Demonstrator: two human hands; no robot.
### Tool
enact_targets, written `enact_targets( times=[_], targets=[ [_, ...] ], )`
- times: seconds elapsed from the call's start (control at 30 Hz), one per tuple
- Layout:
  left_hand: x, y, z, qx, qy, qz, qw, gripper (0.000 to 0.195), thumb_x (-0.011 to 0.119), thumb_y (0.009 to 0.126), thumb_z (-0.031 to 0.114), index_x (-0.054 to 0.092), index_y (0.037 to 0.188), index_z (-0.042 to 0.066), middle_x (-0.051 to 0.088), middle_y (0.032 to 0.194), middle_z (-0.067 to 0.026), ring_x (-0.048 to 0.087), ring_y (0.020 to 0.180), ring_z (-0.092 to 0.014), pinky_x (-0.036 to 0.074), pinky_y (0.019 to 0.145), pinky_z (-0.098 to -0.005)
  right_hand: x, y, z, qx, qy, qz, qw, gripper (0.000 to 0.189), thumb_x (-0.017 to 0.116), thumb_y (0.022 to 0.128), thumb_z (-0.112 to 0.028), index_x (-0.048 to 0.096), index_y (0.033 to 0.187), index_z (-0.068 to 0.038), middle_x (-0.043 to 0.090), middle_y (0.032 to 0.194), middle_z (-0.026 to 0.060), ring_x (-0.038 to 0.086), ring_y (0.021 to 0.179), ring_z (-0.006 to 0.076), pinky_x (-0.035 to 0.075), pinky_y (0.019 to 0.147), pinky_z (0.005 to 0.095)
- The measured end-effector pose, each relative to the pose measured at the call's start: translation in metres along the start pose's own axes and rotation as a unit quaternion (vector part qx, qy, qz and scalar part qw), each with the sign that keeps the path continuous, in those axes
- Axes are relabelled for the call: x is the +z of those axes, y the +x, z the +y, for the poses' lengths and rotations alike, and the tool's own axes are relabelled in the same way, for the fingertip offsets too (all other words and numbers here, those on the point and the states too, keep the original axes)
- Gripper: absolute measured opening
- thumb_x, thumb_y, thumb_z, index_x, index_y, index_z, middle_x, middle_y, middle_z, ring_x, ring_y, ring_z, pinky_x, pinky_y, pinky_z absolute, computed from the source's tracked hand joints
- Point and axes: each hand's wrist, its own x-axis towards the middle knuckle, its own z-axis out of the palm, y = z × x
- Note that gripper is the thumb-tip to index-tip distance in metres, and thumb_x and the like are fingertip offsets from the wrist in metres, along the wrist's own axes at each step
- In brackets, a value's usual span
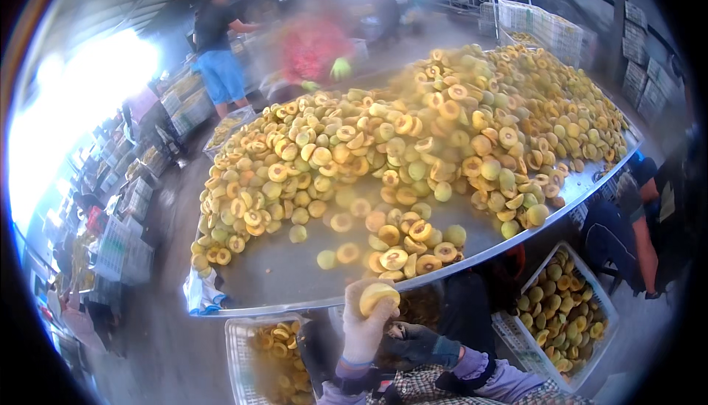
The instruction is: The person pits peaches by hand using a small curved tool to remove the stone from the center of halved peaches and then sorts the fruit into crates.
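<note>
My left hand (pixel 362 322), in a white knit glove, is raised at the table's near edge. It grips a yellow peach half (pixel 379 297) between thumb and fingers. Just below and to the right, my right hand (pixel 417 344) wears a dark grey glove. Its fingers are curled close to my left wrist, and whether they hold anything is hidden. In front of both hands, a small cluster of halved peaches (pixel 412 239) lies near the rim of the metal table (pixel 265 280). Some halves show brown pits or pit hollows. Behind them rises a large heap of peaches (pixel 343 145).
Plastic crates of peaches stand low on both sides, a left crate (pixel 238 361) and a right crate (pixel 600 294). A seated person (pixel 614 228) is at the right. Across the table is a person in red (pixel 312 45) with green gloves. White cloth (pixel 202 294) hangs at the left corner.
</note>
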Motion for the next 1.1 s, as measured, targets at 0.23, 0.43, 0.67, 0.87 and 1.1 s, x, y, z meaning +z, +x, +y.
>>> enact_targets(
  times=[0.23, 0.43, 0.67, 0.87, 1.1],
  targets=[
    [0.008, 0.005, -0.009, 0.009, 0.104, 0.042, 0.994, 0.036, 0.066, 0.084, -0.002, 0.049, 0.116, 0.003, 0.064, 0.093, -0.0110, 0.059, 0.065, -0.011, 0.050, 0.054, -0.0230, 0.004, -0.003, -0.009, 0.051, -0.059, 0.025, 0.997, 0.010, 0.052, 0.100, -0.015, 0.055, 0.094, -0.008, 0.054, 0.084, -0.0001, 0.053, 0.077, 0.0079, 0.045, 0.067, 0.0257],
    [0.002, 0.008, -0.013, -0.035, -0.007, 0.059, 0.998, 0.034, 0.061, 0.086, 0.000, 0.049, 0.118, 0.002, 0.061, 0.093, -0.0107, 0.060, 0.067, -0.014, 0.051, 0.057, -0.0262, -0.010, -0.002, 0.012, -0.004, -0.045, 0.017, 0.999, 0.014, 0.052, 0.101, -0.021, 0.056, 0.102, -0.008, 0.057, 0.085, -0.0004, 0.052, 0.074, 0.0075, 0.044, 0.065, 0.0239],
    [-0.021, 0.015, -0.027, -0.052, -0.126, 0.050, 0.989, 0.032, 0.056, 0.088, 0.006, 0.048, 0.118, 0.002, 0.057, 0.098, -0.0111, 0.061, 0.081, -0.023, 0.052, 0.069, -0.0316, -0.004, -0.002, 0.000, -0.024, 0.073, 0.023, 0.997, 0.015, 0.059, 0.096, -0.021, 0.054, 0.106, -0.011, 0.057, 0.087, -0.0014, 0.051, 0.067, 0.0060, 0.040, 0.056, 0.0214],
    [-0.009, 0.007, -0.026, -0.086, -0.165, 0.021, 0.982, 0.031, 0.057, 0.087, 0.007, 0.050, 0.117, 0.002, 0.060, 0.102, -0.0112, 0.061, 0.087, -0.022, 0.052, 0.075, -0.0326, -0.006, -0.003, -0.013, -0.015, 0.142, 0.161, 0.977, 0.017, 0.063, 0.094, -0.020, 0.055, 0.106, -0.011, 0.057, 0.075, -0.0025, 0.049, 0.055, 0.0054, 0.038, 0.048, 0.0208],
    [-0.004, 0.004, -0.027, -0.089, -0.092, -0.088, 0.988, 0.035, 0.057, 0.090, 0.012, 0.054, 0.122, -0.003, 0.061, 0.112, -0.0107, 0.057, 0.104, -0.017, 0.045, 0.093, -0.0296, 0.003, -0.010, -0.035, -0.040, -0.043, 0.254, 0.965, 0.011, 0.060, 0.095, -0.017, 0.054, 0.102, -0.012, 0.057, 0.073, -0.0026, 0.051, 0.057, 0.0046, 0.040, 0.048, 0.0188]
  ],
)
